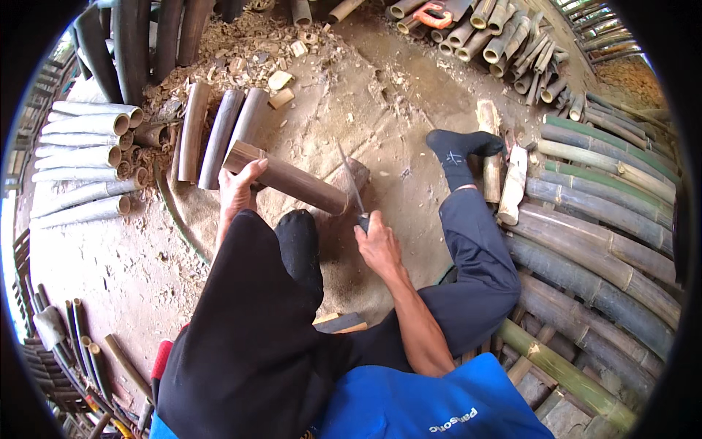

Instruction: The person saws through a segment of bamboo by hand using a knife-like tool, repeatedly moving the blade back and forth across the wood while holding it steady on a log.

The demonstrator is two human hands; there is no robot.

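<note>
My left hand [238,189] grips a dark brown bamboo piece [298,181] near its far-left end. The piece slants down to the right across my lap area, its other end by a wooden block [338,175] on the ground. In my right hand [379,246] is a knife [352,177], fingers closed round the dark handle. Its long narrow blade points away from me, just past the bamboo's right end; whether they touch I cannot tell. Beyond my left hand lie similar bamboo pieces [220,139] side by side.
Pale bamboo tubes [80,156] are stacked at left. Wood chips [234,58] cover the far ground. More cut tubes [504,36] and an orange-handled saw [433,14] lie at far right. Long bamboo poles [599,241] line the right, past my bent leg [479,252]. Short split logs [513,184] lie by my right foot.
</note>
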